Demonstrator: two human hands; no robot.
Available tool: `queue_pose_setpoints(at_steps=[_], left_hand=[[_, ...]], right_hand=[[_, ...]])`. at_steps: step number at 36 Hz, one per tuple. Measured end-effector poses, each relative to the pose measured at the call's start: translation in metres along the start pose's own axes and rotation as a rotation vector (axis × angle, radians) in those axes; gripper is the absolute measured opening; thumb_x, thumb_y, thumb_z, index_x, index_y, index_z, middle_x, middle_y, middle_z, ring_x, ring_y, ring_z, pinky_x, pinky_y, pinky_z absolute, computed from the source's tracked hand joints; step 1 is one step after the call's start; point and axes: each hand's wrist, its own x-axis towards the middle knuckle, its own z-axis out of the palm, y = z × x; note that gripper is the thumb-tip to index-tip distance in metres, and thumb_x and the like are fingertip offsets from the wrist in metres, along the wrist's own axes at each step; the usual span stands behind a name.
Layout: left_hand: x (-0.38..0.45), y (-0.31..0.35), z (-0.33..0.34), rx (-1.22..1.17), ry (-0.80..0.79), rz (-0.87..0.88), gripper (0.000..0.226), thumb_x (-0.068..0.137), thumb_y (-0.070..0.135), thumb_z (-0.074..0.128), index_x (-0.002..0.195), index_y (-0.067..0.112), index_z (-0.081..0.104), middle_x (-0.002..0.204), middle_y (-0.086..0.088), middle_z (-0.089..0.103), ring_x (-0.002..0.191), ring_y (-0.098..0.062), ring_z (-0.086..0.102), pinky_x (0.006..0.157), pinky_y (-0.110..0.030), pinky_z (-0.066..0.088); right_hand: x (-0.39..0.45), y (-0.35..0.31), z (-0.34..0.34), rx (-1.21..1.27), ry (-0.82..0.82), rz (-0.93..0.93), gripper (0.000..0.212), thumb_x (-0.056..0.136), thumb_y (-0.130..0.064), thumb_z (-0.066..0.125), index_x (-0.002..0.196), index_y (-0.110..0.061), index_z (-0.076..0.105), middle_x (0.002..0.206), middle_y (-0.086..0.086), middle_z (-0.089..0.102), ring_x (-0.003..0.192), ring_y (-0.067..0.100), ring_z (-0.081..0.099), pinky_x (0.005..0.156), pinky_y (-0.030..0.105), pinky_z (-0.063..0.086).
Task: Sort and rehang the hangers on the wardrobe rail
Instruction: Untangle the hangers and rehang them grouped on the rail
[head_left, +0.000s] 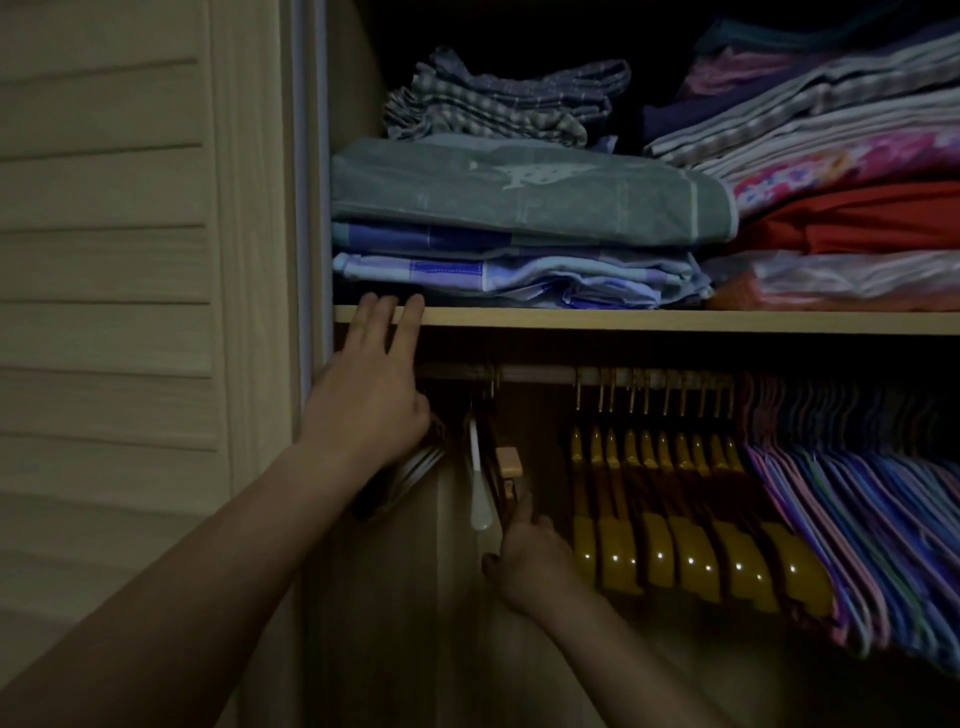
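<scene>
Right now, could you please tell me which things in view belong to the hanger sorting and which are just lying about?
Job: dark wardrobe rail; glossy yellow-brown wooden hangers; thin pink, blue and purple hangers; white plastic hanger; left hand; right hand.

Lying about: folded grey-green towel; folded red cloth; louvred door.

Linens (519, 208) on shelf (675, 319), hangers (675, 519) below

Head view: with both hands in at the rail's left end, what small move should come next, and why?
Probably slide the hanger the right hand grips along the rail toward the yellow hangers. Those and the coloured hangers hang in tight groups; the white hanger and its few neighbours hang apart. The left hand rests on the shelf.
</scene>
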Motion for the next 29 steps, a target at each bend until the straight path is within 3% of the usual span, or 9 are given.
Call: queue_pose_setpoints(at_steps=[6,11,15,19,23,26,29], left_hand=[[0.000,0.000,0.001,0.004,-0.008,0.008,0.100,0.079,0.026,0.066,0.158,0.022,0.003,0.162,-0.009,0.013,0.152,-0.028,0.006,0.106,-0.051,0.042],[0.001,0.000,0.000,0.019,-0.011,0.009,0.100,0.079,0.027,0.065,0.158,0.021,0.003,0.162,-0.009,0.013,0.152,-0.028,0.007,0.106,-0.051,0.041],[0.000,0.001,-0.001,0.028,-0.006,0.007,0.098,0.081,0.029,0.064,0.158,0.020,0.004,0.162,-0.010,0.013,0.152,-0.029,0.007,0.107,-0.051,0.041],[0.000,0.001,0.000,0.025,-0.002,0.005,0.099,0.081,0.029,0.065,0.158,0.021,0.003,0.162,-0.010,0.013,0.152,-0.028,0.008,0.107,-0.053,0.040],[0.001,-0.001,0.002,0.024,0.001,0.011,0.100,0.079,0.031,0.065,0.158,0.021,0.004,0.162,-0.010,0.015,0.151,-0.028,0.009,0.106,-0.053,0.040],[0.002,-0.002,0.004,0.022,0.005,0.002,0.101,0.079,0.031,0.065,0.157,0.023,0.001,0.162,-0.008,0.012,0.152,-0.027,0.007,0.104,-0.051,0.043],[0.001,-0.003,0.006,0.020,0.008,0.004,0.101,0.079,0.031,0.065,0.157,0.024,0.001,0.162,-0.007,0.012,0.152,-0.026,0.006,0.099,-0.049,0.047]], right_hand=[[0.001,0.004,0.003,0.054,0.030,0.002,0.096,0.093,-0.027,0.064,0.157,-0.024,-0.008,0.137,0.010,0.055,0.117,0.026,0.059,0.086,0.032,0.047],[-0.001,0.007,-0.004,0.122,0.056,-0.040,0.096,0.093,-0.025,0.063,0.157,-0.027,-0.009,0.122,0.004,0.061,0.090,0.017,0.059,0.074,0.028,0.046],[-0.006,0.004,-0.010,0.088,0.198,-0.108,0.090,0.094,-0.026,0.060,0.156,-0.031,-0.005,0.114,0.003,0.063,0.095,0.019,0.063,0.073,0.031,0.048],[-0.013,-0.004,-0.018,-0.015,0.367,-0.205,0.075,0.096,-0.020,0.057,0.154,-0.029,0.011,0.115,0.003,0.061,0.096,0.020,0.062,0.070,0.028,0.043],[-0.018,-0.002,-0.030,-0.064,0.433,-0.237,0.068,0.094,-0.021,0.061,0.148,-0.031,0.021,0.118,0.002,0.056,0.103,0.021,0.061,0.073,0.025,0.043],[-0.015,0.003,-0.041,-0.087,0.461,-0.218,0.062,0.093,-0.023,0.063,0.143,-0.031,0.028,0.113,-0.003,0.057,0.095,0.013,0.062,0.060,0.015,0.040],[-0.008,0.001,-0.055,-0.076,0.503,-0.193,0.049,0.095,-0.025,0.061,0.136,-0.028,0.035,0.103,-0.004,0.060,0.087,0.012,0.065,0.065,0.024,0.056]])
